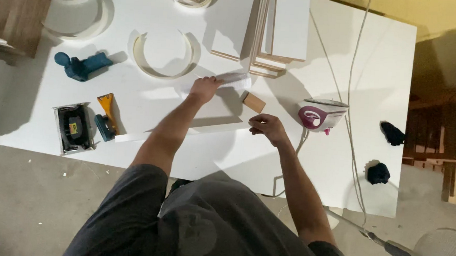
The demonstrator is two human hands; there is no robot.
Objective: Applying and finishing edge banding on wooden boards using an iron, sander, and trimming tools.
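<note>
A long white board [207,128] lies on edge across the white table [348,61]. My left hand [205,87] pinches a white strip of edge banding [233,80] above the board's far side. My right hand [266,128] rests at the board's right end, fingers curled; I cannot tell whether it holds the strip's end. A small wooden block [254,101] sits between the two hands. A white and purple clothes iron [320,115] stands just right of my right hand.
Curled rolls of edge banding [163,55] lie at the back. Stacked white boards [276,25] stand behind the hands. A blue tool [82,65], an orange scraper [106,110] and a grey sander [73,128] sit left. Two dark cloths [378,173] lie right; a cable [350,93] crosses the table.
</note>
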